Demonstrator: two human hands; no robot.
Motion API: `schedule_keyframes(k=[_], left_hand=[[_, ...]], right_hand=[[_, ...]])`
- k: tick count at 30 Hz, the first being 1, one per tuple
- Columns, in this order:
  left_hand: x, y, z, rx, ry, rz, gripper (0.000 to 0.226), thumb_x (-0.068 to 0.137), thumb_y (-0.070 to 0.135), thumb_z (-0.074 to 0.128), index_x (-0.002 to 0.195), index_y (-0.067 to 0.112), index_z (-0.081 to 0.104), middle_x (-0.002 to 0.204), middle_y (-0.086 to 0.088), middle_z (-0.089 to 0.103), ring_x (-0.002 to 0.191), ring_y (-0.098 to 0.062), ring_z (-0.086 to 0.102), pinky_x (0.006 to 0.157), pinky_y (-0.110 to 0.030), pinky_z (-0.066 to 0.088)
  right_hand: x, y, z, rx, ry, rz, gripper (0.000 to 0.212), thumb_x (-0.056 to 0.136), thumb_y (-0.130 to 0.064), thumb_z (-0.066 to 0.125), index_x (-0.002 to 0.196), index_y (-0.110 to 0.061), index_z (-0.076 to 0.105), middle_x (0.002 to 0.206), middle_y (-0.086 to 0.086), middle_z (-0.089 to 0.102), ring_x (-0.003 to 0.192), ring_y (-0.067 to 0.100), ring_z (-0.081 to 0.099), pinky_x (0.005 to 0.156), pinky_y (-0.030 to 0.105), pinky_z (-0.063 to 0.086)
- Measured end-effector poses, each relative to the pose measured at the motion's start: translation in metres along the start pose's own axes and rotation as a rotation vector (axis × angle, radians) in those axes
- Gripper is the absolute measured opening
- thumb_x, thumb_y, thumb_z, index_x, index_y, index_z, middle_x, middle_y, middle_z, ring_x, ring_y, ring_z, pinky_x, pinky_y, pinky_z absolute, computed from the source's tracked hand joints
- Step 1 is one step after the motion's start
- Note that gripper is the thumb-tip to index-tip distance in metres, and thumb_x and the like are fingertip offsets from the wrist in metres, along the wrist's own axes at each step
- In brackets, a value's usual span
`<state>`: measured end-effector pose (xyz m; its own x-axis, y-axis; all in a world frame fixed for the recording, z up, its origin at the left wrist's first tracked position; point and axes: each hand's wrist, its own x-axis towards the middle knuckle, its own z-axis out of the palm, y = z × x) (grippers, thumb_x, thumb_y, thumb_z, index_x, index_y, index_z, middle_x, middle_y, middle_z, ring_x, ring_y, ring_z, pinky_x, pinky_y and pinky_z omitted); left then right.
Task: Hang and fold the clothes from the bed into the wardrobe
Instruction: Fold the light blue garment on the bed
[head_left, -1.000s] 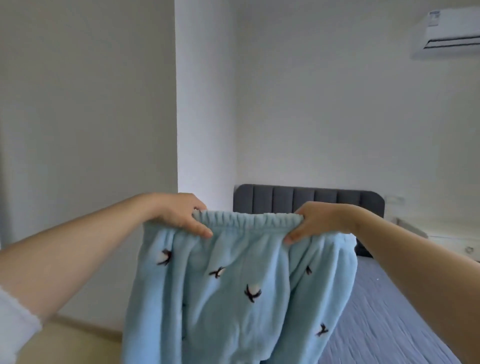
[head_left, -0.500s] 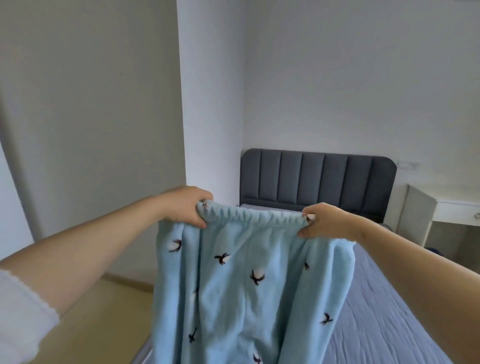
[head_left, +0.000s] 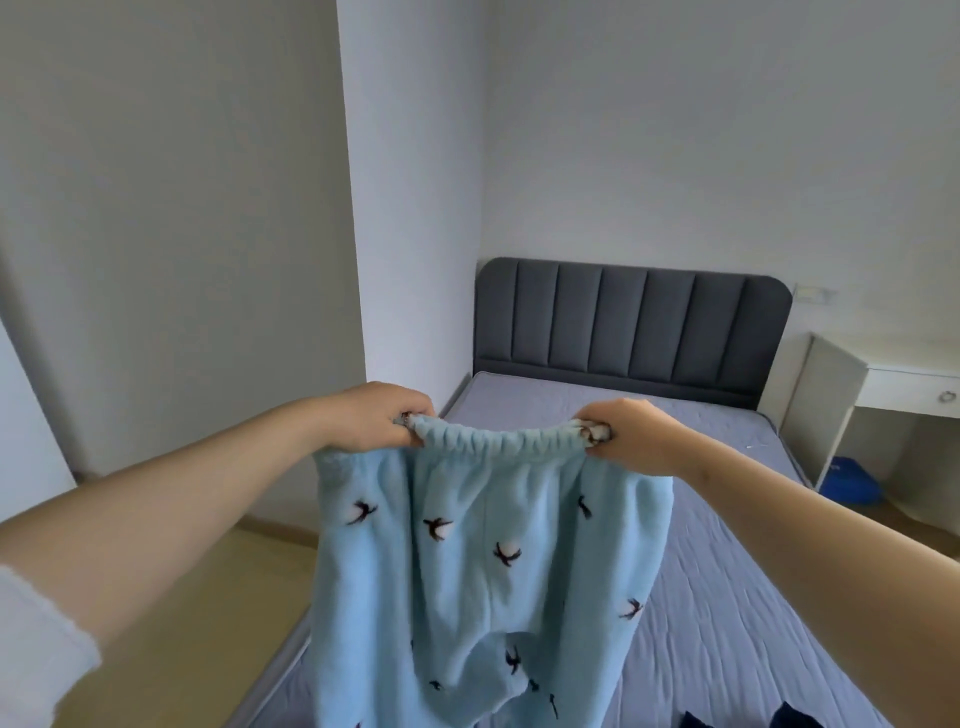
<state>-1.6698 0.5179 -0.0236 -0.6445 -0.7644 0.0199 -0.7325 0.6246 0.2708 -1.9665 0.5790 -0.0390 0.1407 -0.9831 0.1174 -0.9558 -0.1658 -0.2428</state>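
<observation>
Light blue fleece trousers (head_left: 488, 561) with small dark bird motifs hang in the air in front of me over the bed (head_left: 727, 597). My left hand (head_left: 376, 415) grips the left end of the elastic waistband, fingers curled round it. My right hand (head_left: 631, 434) grips the right end the same way. The waistband is stretched between both hands and the legs drop out of view at the bottom edge.
The bed has a grey-blue sheet and a dark grey padded headboard (head_left: 634, 322). A white desk (head_left: 883, 395) stands to its right with a blue object (head_left: 852, 480) under it. Dark clothing (head_left: 779, 719) lies at the bottom right. A pale panel (head_left: 182, 234) rises on the left.
My view has tilted downward, bringing more of the bed into sight. Both hands have lowered the trousers slightly and pulled the waistband wider between them.
</observation>
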Motion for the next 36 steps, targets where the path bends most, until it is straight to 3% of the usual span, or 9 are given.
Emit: schedule_keyframes(k=[4,11,18,20,24,26,28,32,36], left_hand=[[0.003,-0.012,0.004,-0.090,0.138,-0.096,0.029,0.079,0.027,0.070,0.069,0.027,0.043,0.067,0.010,0.049,0.061,-0.006,0.041,0.054,-0.020,0.031],[-0.002,-0.010,0.008,0.131,0.289,-0.334,0.052,0.063,0.065,0.068,0.069,0.019,0.045,0.068,0.005,0.055,0.062,-0.012,0.048,0.052,-0.026,0.030],[-0.013,-0.005,-0.002,0.551,-0.050,-0.316,0.014,0.071,0.039,0.054,0.075,0.026,0.052,0.075,0.011,0.057,0.074,-0.013,0.054,0.051,-0.022,0.031],[-0.020,-0.007,-0.007,0.417,-0.046,-0.359,0.016,0.072,0.034,0.060,0.067,0.022,0.050,0.065,0.009,0.054,0.065,-0.013,0.051,0.052,-0.022,0.033],[-0.030,-0.008,-0.018,-0.359,-0.137,-0.434,0.012,0.077,0.014,0.072,0.073,0.013,0.061,0.076,-0.003,0.067,0.068,-0.015,0.061,0.063,-0.023,0.048],[-0.036,-0.010,-0.022,-0.628,-0.198,-0.463,0.009,0.077,0.009,0.070,0.083,0.006,0.064,0.086,-0.012,0.071,0.076,-0.022,0.067,0.071,-0.028,0.054],[-0.037,-0.013,-0.020,-0.851,-0.247,-0.537,0.028,0.073,0.021,0.069,0.091,-0.002,0.066,0.091,-0.019,0.070,0.080,-0.027,0.067,0.077,-0.032,0.054],[-0.032,-0.008,-0.006,-1.028,-0.282,-0.760,0.052,0.080,0.043,0.061,0.100,-0.005,0.061,0.092,-0.020,0.065,0.075,-0.027,0.062,0.077,-0.033,0.049],[-0.014,0.020,-0.004,-1.103,-0.066,-0.771,0.043,0.084,0.044,0.061,0.084,0.001,0.061,0.062,-0.014,0.068,0.052,-0.022,0.065,0.054,-0.025,0.052]], right_hand=[[-0.001,0.001,0.003,0.082,0.007,-0.012,0.038,0.086,-0.010,0.054,0.116,-0.034,0.051,0.093,-0.010,0.061,0.082,0.015,0.056,0.065,0.024,0.046],[-0.002,-0.005,0.011,-0.011,-0.021,-0.036,0.033,0.084,-0.019,0.059,0.068,-0.037,0.037,0.074,-0.010,0.050,0.066,0.014,0.045,0.056,0.024,0.038],[-0.006,0.003,0.015,-0.090,-0.120,0.087,0.023,0.087,-0.021,0.055,0.080,-0.028,0.034,0.076,-0.006,0.046,0.064,0.014,0.040,0.058,0.027,0.034],[-0.007,0.004,0.016,-0.051,-0.074,0.117,0.023,0.089,-0.025,0.056,0.092,-0.024,0.034,0.078,-0.003,0.050,0.065,0.015,0.043,0.062,0.029,0.038],[-0.008,-0.005,0.010,0.136,-0.065,0.140,0.015,0.087,-0.028,0.061,0.089,-0.018,0.050,0.073,-0.006,0.053,0.073,0.017,0.052,0.058,0.024,0.041],[-0.010,-0.008,0.003,0.482,-0.098,0.220,0.012,0.084,-0.025,0.066,0.083,-0.013,0.063,0.071,-0.004,0.064,0.068,0.015,0.061,0.056,0.021,0.046],[-0.014,-0.008,-0.004,0.916,-0.180,0.354,0.023,0.080,-0.026,0.068,0.093,-0.008,0.068,0.081,0.007,0.074,0.070,0.021,0.070,0.063,0.029,0.055],[-0.015,-0.020,-0.006,1.074,-0.327,0.545,0.036,0.084,-0.039,0.063,0.096,-0.005,0.066,0.080,0.011,0.074,0.065,0.021,0.071,0.055,0.028,0.054],[-0.002,-0.047,-0.014,1.210,-0.184,0.603,0.026,0.089,-0.032,0.059,0.089,-0.006,0.062,0.065,0.007,0.072,0.057,0.018,0.067,0.050,0.025,0.052]])
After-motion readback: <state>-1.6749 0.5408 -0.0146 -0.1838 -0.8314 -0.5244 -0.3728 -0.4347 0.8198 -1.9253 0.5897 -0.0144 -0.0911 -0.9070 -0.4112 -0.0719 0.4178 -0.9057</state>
